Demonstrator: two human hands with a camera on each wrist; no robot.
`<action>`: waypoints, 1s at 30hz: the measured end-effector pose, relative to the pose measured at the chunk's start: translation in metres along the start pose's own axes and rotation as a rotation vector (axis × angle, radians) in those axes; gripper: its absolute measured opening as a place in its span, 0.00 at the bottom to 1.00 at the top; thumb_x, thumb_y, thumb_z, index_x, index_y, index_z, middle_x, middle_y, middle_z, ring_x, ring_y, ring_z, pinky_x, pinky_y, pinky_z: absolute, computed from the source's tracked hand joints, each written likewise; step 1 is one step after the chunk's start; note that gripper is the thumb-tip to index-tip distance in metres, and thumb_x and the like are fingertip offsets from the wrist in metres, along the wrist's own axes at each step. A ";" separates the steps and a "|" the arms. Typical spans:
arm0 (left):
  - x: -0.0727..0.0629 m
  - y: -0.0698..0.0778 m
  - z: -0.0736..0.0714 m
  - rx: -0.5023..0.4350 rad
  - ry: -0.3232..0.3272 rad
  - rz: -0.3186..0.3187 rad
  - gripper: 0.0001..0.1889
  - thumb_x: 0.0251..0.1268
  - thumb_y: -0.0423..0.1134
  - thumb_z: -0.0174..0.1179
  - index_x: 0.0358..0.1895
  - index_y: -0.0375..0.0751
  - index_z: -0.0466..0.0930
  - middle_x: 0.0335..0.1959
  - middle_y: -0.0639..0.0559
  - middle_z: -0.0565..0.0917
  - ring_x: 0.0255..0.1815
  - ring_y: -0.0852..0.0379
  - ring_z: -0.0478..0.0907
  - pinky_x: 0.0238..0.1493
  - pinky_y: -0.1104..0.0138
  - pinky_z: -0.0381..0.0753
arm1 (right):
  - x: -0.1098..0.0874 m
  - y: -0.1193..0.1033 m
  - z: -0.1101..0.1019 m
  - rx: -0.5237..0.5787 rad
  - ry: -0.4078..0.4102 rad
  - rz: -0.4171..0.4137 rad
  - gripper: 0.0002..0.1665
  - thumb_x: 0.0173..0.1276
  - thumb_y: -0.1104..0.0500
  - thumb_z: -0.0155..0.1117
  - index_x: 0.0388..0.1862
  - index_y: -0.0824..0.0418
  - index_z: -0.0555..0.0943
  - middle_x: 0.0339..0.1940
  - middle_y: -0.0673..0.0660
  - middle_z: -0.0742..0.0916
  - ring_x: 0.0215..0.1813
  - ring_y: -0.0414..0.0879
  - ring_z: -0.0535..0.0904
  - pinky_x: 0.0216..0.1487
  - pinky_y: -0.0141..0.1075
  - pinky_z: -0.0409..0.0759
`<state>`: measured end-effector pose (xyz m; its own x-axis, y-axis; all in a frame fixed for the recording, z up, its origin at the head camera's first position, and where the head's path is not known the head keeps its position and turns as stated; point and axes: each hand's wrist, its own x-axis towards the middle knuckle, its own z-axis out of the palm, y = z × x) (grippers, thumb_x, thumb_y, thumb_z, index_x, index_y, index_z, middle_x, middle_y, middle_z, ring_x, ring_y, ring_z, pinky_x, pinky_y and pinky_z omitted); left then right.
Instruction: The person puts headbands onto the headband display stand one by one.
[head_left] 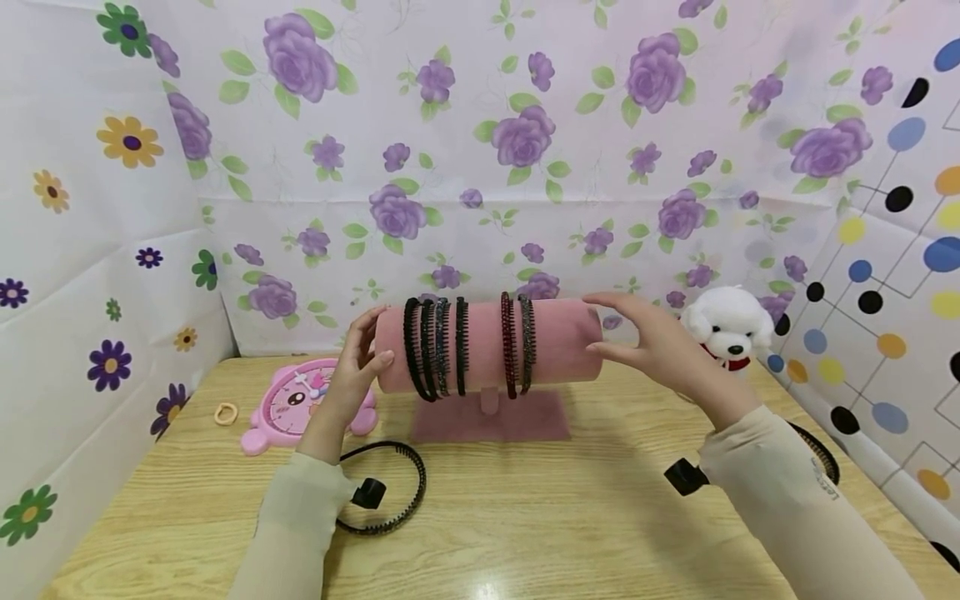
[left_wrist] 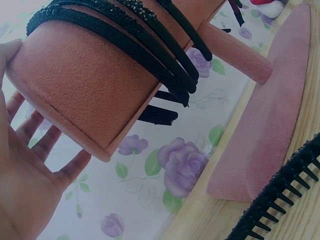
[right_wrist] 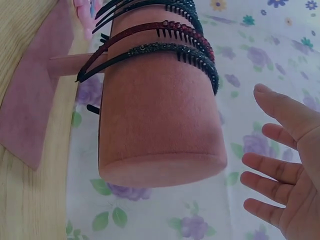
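Note:
A pink plush roll-shaped headband stand [head_left: 483, 342] rises from a flat pink base [head_left: 491, 421] on a short post. Several toothed headbands hug the roll: black and glittery ones to the left, a red one [head_left: 509, 343] and a dark sparkly one [head_left: 528, 342] towards the right. My left hand [head_left: 352, 371] is at the roll's left end, with the thumb at its edge and loosely spread fingers partly hidden behind it. Around the right end, my right hand [head_left: 641, 337] spreads its thumb and fingers; the right wrist view shows them apart from the roll.
A black toothed headband [head_left: 422, 483] lies beside my left wrist; another dark band [head_left: 821, 454] shows behind my right sleeve. A pink clock [head_left: 288, 408] and a small tan ring [head_left: 226, 414] are at the left. A white plush dog [head_left: 727, 321] sits back right.

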<state>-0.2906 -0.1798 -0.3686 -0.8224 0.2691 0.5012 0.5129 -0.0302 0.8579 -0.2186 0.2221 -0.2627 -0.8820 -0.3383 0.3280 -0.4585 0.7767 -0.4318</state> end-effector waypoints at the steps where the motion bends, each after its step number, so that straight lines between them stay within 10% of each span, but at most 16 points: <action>1: 0.000 0.000 0.000 0.001 0.000 0.001 0.32 0.69 0.33 0.48 0.75 0.53 0.52 0.74 0.55 0.59 0.70 0.64 0.59 0.67 0.53 0.55 | -0.002 0.001 -0.001 -0.002 0.007 0.002 0.39 0.63 0.45 0.66 0.71 0.48 0.66 0.72 0.55 0.72 0.73 0.57 0.64 0.66 0.59 0.65; 12: 0.000 -0.001 -0.001 0.013 -0.004 0.000 0.32 0.69 0.33 0.48 0.75 0.53 0.52 0.74 0.53 0.58 0.72 0.64 0.58 0.67 0.52 0.55 | -0.030 0.017 -0.005 -0.063 0.120 -0.037 0.32 0.66 0.48 0.63 0.68 0.54 0.71 0.65 0.60 0.78 0.63 0.61 0.74 0.56 0.58 0.73; 19: 0.000 -0.001 0.000 0.019 -0.012 -0.005 0.32 0.69 0.34 0.49 0.75 0.53 0.51 0.74 0.51 0.58 0.72 0.63 0.57 0.66 0.55 0.57 | -0.048 0.036 -0.011 -0.149 0.189 -0.092 0.27 0.63 0.55 0.68 0.62 0.57 0.76 0.55 0.60 0.83 0.38 0.48 0.80 0.33 0.33 0.78; 26: 0.000 0.001 0.001 0.023 -0.008 -0.012 0.32 0.68 0.34 0.49 0.74 0.54 0.52 0.75 0.51 0.58 0.72 0.62 0.57 0.66 0.58 0.58 | -0.071 0.056 -0.023 -0.129 0.152 0.025 0.29 0.63 0.54 0.68 0.62 0.60 0.76 0.56 0.64 0.82 0.46 0.57 0.82 0.40 0.37 0.81; 30: 0.000 0.002 0.000 0.020 -0.005 -0.007 0.32 0.69 0.34 0.48 0.75 0.53 0.52 0.75 0.51 0.58 0.72 0.63 0.57 0.66 0.60 0.59 | -0.080 0.072 -0.026 -0.131 0.167 0.027 0.28 0.61 0.56 0.69 0.61 0.60 0.77 0.57 0.63 0.83 0.47 0.31 0.79 0.43 0.28 0.78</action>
<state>-0.2897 -0.1802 -0.3666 -0.8249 0.2744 0.4943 0.5118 -0.0087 0.8590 -0.1782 0.3191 -0.2979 -0.8584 -0.2326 0.4572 -0.4078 0.8502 -0.3331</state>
